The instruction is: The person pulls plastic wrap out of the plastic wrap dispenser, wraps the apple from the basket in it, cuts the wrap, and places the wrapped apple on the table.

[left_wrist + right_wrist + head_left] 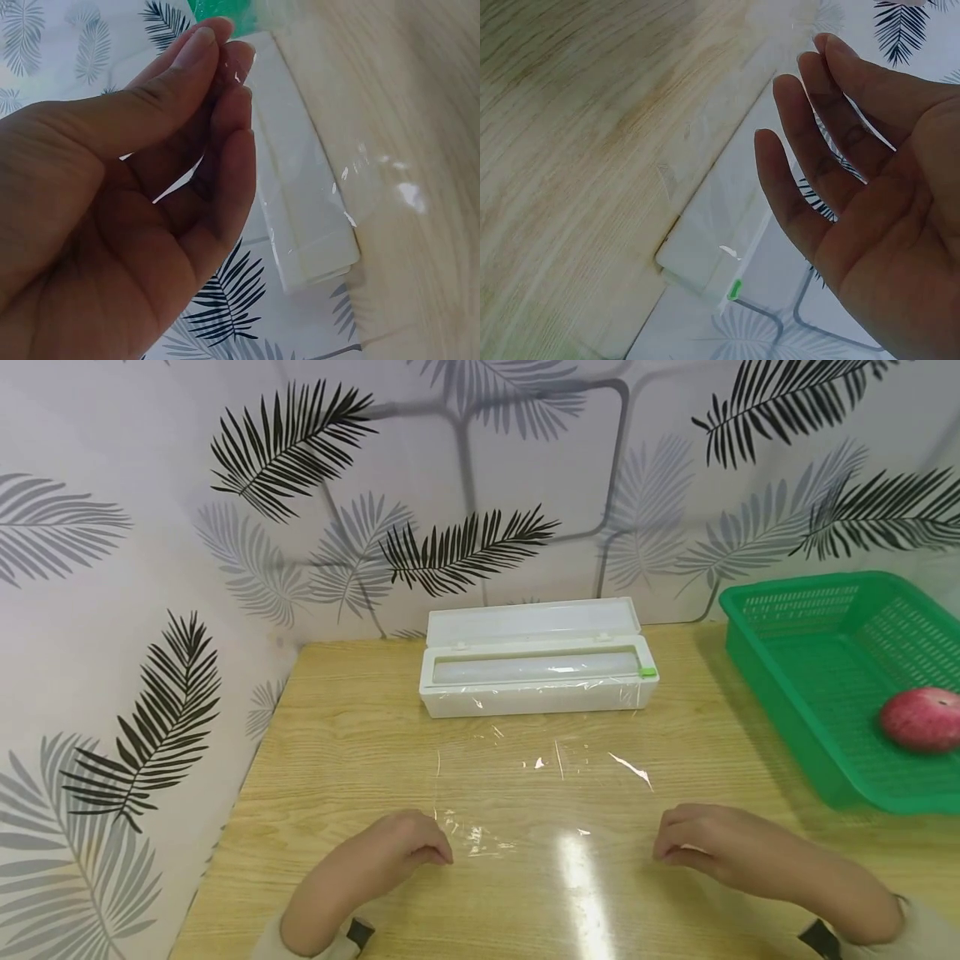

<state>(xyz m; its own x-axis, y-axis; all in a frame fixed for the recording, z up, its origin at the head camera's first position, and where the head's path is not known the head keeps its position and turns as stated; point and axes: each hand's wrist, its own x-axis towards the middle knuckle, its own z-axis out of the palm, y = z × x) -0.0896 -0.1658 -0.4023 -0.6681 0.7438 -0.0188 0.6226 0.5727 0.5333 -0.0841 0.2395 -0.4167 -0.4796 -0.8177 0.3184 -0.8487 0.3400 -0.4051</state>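
Observation:
A clear sheet of plastic wrap (558, 762) stretches from the white dispenser box (536, 700) toward both hands, with glints and creases across it. My left hand (401, 849) pinches a near corner of the sheet between thumb and fingertips; a gathered bit of the wrap (231, 73) shows there in the left wrist view. Across from it, my right hand (720, 847) holds the other near corner with thumb and forefinger tips together, its other fingers spread. Inside the box, whose lid (532, 620) is up, lies the wrap roll (517, 670). A green slider (647, 672) sits at the box's right end.
At the right stands a green plastic basket (806, 727) with a reddish round fruit (922, 718) in it. The wooden table (330, 752) meets a leaf-patterned wall (517, 468) at the back and left, just behind the box.

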